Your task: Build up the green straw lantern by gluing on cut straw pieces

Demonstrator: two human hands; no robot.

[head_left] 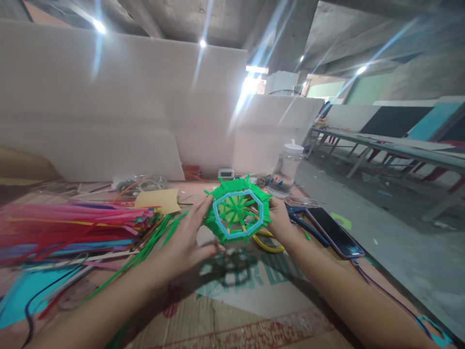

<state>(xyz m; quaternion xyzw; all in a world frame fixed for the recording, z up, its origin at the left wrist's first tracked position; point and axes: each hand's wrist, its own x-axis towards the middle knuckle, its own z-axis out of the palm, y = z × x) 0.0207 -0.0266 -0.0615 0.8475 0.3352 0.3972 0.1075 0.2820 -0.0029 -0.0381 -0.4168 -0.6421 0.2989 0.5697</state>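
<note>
Between my two hands, above the cardboard, is a green pipe-cleaner wheel [237, 209] with spokes and a light blue eight-sided ring facing me. My left hand [189, 232] grips its left edge, fingers on the far side and the thumb stretched below it. On the opposite edge my right hand [280, 220] holds the rim, its fingers mostly hidden behind the wheel. Under the right hand lies a ring-shaped yellow handle [269, 242]. Dark blue-handled pliers [310, 228] rest just right of that hand. Loose green pipe cleaners [145, 257] lie by my left wrist.
A heap of pink, red and blue pipe cleaners [80, 228] covers the left side. A phone [336, 233] with a cable lies at the right table edge. Behind stand a lidded clear jug [286, 167], a small white clock-like device [225, 173] and pale boards [119, 106].
</note>
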